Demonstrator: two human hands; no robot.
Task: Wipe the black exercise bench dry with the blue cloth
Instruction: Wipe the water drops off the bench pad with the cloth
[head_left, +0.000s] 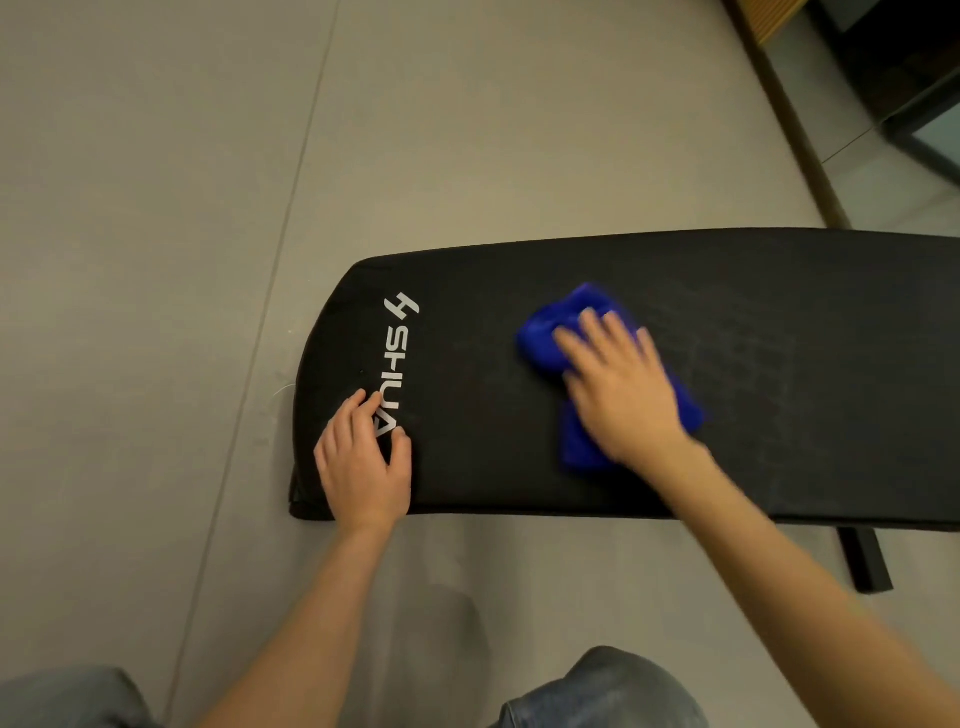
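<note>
- Wiping is the step in hand: the right hand (621, 387) lies flat, fingers spread and straight, pressing down on the bunched bright-blue terry cloth (550, 332), which shows beyond its fingertips and on both sides of its palm.
- Cloth and hand sit mid-width on the long black padded exercise bench (779, 364); the hand's edges are blurred, which I read as a stroke in progress.
- The left hand (363, 457) holds nothing; its loosely bent fingers rest on the pad at the rounded end, touching the white printed logo lettering (397, 364), probably steadying the bench.
- Whether the pad is wet anywhere cannot be told.
- Judged next: sweep the cloth over the stretch to the right of the right hand, then toward the left hand, which must lift so the logo end is covered.
</note>
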